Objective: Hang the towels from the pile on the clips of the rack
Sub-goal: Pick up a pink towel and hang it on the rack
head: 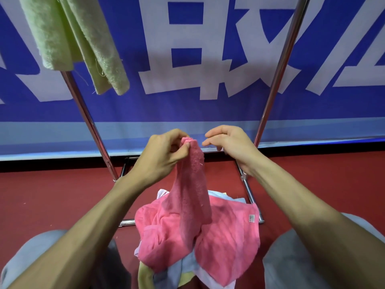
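Pink terry is pinched at one corner by the left hand [160,157], while the right hand [227,142] hovers just beside it, loosely curled and holding nothing. The pink towel [187,184] trails down to the pile [229,236] on the red floor [52,195] between the knees, by the feet of the chrome rack [279,69]. It seems best for the right hand to take the neighbouring corner and pull the edge flat before lifting toward the clips, out of view above the hung green towel [73,38].

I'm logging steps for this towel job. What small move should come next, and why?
Probably the right hand should pinch the pink towel beside the left hand: only the left pinches its top edge, and the right is open close by.
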{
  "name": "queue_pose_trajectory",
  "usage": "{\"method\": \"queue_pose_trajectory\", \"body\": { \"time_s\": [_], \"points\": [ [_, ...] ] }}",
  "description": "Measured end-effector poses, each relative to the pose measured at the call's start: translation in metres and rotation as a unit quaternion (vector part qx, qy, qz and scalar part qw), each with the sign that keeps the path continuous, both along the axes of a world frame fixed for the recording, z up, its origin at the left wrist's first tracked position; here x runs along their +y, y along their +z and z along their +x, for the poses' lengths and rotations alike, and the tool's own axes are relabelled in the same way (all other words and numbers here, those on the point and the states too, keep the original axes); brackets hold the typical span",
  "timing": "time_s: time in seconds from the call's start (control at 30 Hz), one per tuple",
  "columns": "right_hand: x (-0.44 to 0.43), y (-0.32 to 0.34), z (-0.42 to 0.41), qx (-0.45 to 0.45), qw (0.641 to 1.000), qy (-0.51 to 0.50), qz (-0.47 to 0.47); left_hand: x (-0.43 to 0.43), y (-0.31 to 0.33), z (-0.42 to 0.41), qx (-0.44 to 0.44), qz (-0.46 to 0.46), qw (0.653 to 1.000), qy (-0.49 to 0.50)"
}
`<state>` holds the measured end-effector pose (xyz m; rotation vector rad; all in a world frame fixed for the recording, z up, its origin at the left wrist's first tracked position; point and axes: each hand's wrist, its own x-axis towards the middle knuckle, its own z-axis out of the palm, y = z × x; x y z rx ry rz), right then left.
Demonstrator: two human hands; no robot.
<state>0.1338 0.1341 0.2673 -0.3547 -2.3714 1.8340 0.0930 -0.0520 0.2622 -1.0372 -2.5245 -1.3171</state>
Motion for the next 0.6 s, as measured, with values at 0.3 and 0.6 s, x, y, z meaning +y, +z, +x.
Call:
{"method": "queue_pose_trajectory", "body": {
  "time_s": [0.3,0.6],
  "points": [
    [0.008,-0.011,-0.002,-0.017,0.934,0.341,0.106,-0.010,0.009,0.000,-0.016,-0.025,0.994,-0.105],
    [0.002,-0.007,-0.001,0.027,0.950,0.266,0.161,-0.010,0.008,-0.007,-0.051,0.033,0.997,-0.056]
  ]
}}
